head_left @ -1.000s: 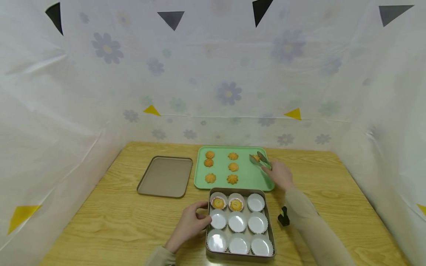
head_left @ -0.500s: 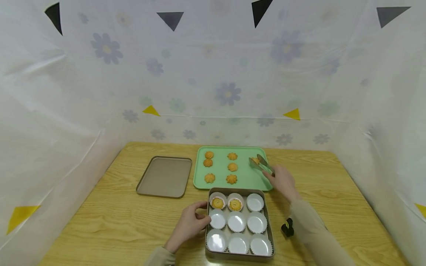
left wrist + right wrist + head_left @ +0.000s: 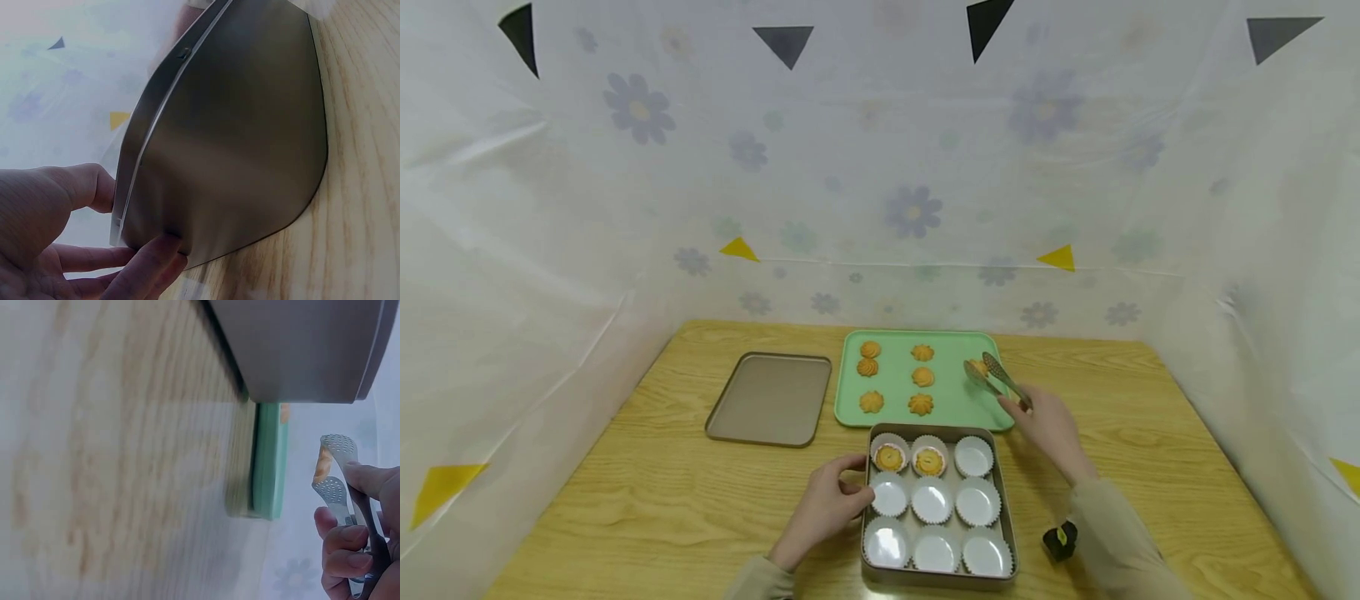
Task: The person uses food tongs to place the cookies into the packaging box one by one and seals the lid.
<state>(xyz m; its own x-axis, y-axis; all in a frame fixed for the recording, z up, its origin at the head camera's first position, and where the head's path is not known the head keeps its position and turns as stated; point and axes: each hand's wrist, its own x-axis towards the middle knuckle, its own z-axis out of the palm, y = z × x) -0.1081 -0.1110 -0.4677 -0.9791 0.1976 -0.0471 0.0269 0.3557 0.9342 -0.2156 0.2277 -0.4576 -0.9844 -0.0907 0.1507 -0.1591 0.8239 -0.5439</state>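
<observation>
My right hand [image 3: 1051, 423] grips metal tongs [image 3: 1007, 379] with perforated ends. Between those ends is a golden piped cookie [image 3: 322, 464], held up off the green tray [image 3: 955, 408] in the right wrist view. Several more cookies [image 3: 922, 377] lie on that tray. In front of it stands a deep square metal tin [image 3: 940, 578] lined with white paper cups [image 3: 932, 500]; two cups in its back row hold a cookie [image 3: 929, 462]. My left hand [image 3: 827, 504] holds the tin's left wall, one digit over the rim and fingertips [image 3: 164, 245] against the outside.
A shallow brown square lid or tray [image 3: 771, 400] lies on the wooden table [image 3: 700, 508] at the left. A small black object [image 3: 1060, 542] with a yellow mark sits right of the tin, close to my right sleeve. A flower-printed white sheet [image 3: 880, 167] closes off the back.
My right hand has drawn slightly right and toward me with the tongs, whose ends have shifted slightly; the cookie is raised with them. My left hand keeps its place on the tin.
</observation>
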